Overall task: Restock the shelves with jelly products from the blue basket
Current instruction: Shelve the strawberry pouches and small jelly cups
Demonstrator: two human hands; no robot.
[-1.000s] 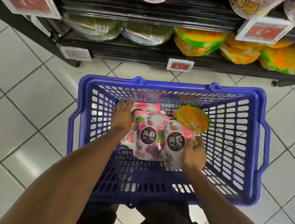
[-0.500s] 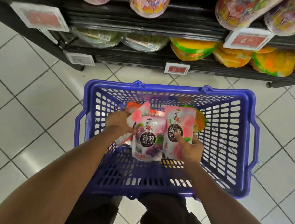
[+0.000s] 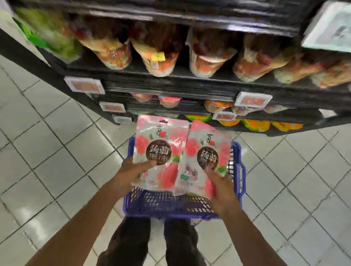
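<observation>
We see a pale tiled floor [image 3: 39,147] with dark grout lines running on the diagonal. A blue basket [image 3: 239,176] stands on the tiles, just in front of a black shelf unit [image 3: 173,80] that also rests on the floor. The upper shelf carries a row of red-and-white tubs [image 3: 206,61], blurred, with their ends toward us, and a green pack [image 3: 52,33] at the left end. The shelf below holds pink cups [image 3: 169,100]. The lowest shelf holds a row of orange-and-green packs [image 3: 255,125]. Red price tags [image 3: 84,85] sit on the shelf edges.
</observation>
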